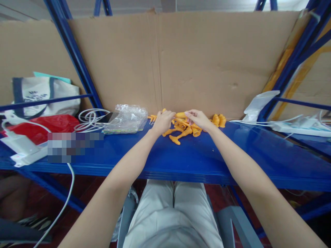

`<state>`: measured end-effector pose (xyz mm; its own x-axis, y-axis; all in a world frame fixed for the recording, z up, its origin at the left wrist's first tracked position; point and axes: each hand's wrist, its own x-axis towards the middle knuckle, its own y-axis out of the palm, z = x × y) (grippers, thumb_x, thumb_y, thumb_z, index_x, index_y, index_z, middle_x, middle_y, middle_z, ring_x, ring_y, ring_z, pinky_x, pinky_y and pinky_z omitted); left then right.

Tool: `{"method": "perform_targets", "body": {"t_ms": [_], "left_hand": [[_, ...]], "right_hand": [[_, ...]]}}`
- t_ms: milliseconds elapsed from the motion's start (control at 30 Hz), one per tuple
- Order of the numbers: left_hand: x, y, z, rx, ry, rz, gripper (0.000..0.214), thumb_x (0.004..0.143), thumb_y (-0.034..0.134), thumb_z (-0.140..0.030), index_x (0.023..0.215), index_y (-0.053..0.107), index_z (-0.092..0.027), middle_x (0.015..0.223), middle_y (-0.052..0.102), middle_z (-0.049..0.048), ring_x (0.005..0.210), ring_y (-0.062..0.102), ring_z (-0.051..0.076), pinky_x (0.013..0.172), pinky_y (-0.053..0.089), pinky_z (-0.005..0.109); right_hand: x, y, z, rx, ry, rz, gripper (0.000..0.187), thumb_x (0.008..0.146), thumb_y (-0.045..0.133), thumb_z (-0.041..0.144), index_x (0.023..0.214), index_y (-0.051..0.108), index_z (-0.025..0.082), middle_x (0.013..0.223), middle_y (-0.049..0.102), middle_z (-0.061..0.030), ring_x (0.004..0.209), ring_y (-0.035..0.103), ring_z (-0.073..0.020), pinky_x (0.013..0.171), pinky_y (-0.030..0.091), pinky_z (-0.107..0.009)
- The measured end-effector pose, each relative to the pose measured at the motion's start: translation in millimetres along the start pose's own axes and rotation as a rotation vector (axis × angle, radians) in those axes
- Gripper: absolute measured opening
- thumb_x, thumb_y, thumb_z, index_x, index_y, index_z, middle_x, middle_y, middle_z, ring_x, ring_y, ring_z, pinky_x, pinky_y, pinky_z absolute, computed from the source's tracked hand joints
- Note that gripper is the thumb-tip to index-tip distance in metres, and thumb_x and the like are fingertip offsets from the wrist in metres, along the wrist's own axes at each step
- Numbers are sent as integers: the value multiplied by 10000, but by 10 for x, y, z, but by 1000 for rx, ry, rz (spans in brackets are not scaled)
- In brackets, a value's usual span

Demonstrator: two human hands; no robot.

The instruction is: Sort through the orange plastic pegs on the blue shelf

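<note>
A heap of small orange plastic parts lies at the back of the blue metal shelf, against a cardboard wall. My left hand and my right hand both reach into the heap. Between them they hold one orange part, each hand with fingers curled round an end of it. A few more orange parts lie just right of my right hand, and a few just left of my left hand.
A crumpled clear plastic bag and coiled white cable lie left of the heap. Farther left are a red bag, a white tote bag and a white charger. A white power strip sits at right. Blue rack posts stand on both sides.
</note>
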<state>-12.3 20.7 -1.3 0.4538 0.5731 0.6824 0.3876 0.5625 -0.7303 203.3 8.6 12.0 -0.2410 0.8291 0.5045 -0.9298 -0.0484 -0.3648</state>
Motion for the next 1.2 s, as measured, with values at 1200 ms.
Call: {"method": "perform_targets", "body": {"t_ms": [1200], "left_hand": [[-29,-132,-233,78,-8,194,272,1007,502,-249,1152,730,-217,1155,771,107,1160,682,283,971,462,404]], "right_hand": [[-106,90,9,-1025,-368,86,292,956,530,214,1207,679,191,1196,713,-154,1153,590,-323,1002,361,-467]]}}
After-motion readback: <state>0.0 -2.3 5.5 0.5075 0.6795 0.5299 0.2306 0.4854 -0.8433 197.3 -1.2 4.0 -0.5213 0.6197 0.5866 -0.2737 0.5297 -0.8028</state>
